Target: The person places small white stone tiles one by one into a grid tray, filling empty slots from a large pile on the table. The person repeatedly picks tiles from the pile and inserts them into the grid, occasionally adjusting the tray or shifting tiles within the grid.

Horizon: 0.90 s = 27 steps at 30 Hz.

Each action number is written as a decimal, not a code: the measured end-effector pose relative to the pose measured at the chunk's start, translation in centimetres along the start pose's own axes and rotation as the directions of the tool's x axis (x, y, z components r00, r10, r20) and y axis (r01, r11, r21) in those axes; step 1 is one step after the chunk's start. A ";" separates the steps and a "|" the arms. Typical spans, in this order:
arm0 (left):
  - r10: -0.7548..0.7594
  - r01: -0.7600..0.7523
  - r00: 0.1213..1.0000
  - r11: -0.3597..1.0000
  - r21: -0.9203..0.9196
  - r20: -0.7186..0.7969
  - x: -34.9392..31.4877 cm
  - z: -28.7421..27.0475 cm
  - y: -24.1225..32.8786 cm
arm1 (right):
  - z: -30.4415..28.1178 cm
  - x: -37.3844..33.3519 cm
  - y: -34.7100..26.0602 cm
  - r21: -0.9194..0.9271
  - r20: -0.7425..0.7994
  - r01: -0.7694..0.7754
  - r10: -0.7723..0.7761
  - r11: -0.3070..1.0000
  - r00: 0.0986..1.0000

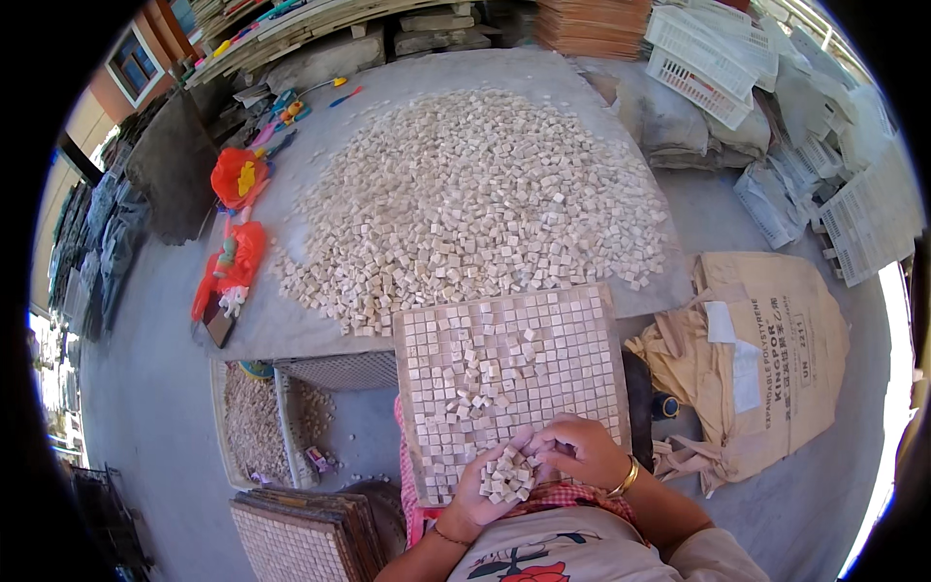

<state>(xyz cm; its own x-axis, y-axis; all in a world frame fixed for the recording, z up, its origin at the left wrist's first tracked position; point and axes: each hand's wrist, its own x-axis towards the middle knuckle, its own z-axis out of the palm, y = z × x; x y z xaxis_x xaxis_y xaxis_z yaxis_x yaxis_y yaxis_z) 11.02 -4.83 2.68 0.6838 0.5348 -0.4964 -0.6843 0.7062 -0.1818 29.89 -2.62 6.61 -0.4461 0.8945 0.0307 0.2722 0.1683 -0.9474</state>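
My left hand [471, 493] is cupped palm up at the near edge of a square gridded tray, closed loosely around a handful of small cream stone cubes [509, 475]. Right beside it, over the tray's near right part, my right hand [586, 450] has its fingers curled and its fingertips close to the left hand; whether a cube is between them is hidden. The tray [401, 354] leans across my lap toward the table. Cubes sit in most of its cells, with gaps at the middle and upper left. A few loose cubes [473, 400] lie jumbled on top.
A wide heap of stone cubes [465, 194] covers much of the grey table [257, 330]. Red bags [242, 254] and a phone [218, 332] lie on its left edge. Below stand a crate of cubes [254, 417] and stacked filled trays [291, 543]. A tan sack [776, 369] lies right.
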 end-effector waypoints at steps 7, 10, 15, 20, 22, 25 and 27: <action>-0.076 0.082 0.995 0.992 -0.096 0.070 0.4 -3.6 0.5 | 1.9 1.4 1.0 -0.258 0.096 0.078 -0.055 0.963 0.994; -0.056 0.063 0.996 0.994 -0.089 0.071 0.4 -3.4 0.5 | 1.1 1.3 1.9 0.112 0.117 -0.119 0.106 0.987 0.987; -0.025 0.030 0.998 0.994 -0.105 0.057 0.1 0.1 0.1 | -0.9 0.7 2.3 0.614 0.268 -0.453 0.370 0.646 0.890; 0.002 0.002 0.999 0.995 -0.096 0.040 0.5 -0.6 0.5 | -0.9 0.4 2.3 0.748 0.264 -0.412 0.336 0.521 0.904; 0.018 0.000 0.993 0.988 -0.152 0.121 0.5 -1.0 0.7 | -0.7 0.5 2.2 0.740 0.247 -0.378 0.298 0.556 0.922; 0.040 -0.019 0.991 0.987 -0.159 0.129 0.4 -1.1 0.8 | -0.5 0.4 1.6 0.467 0.170 -0.220 0.157 0.856 0.973; 0.032 -0.015 0.994 0.988 -0.155 0.109 0.4 -1.2 0.9 | -0.1 0.6 1.3 0.015 0.135 0.062 -0.063 0.998 0.989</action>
<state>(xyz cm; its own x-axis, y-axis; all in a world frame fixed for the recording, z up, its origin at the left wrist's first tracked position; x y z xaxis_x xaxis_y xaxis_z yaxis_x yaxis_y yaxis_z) 10.35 -4.54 1.33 0.6848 0.6046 -0.4068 -0.7256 0.6174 -0.3040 30.05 -1.79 5.40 -0.5733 0.8180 0.0472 0.2313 0.2168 -0.9484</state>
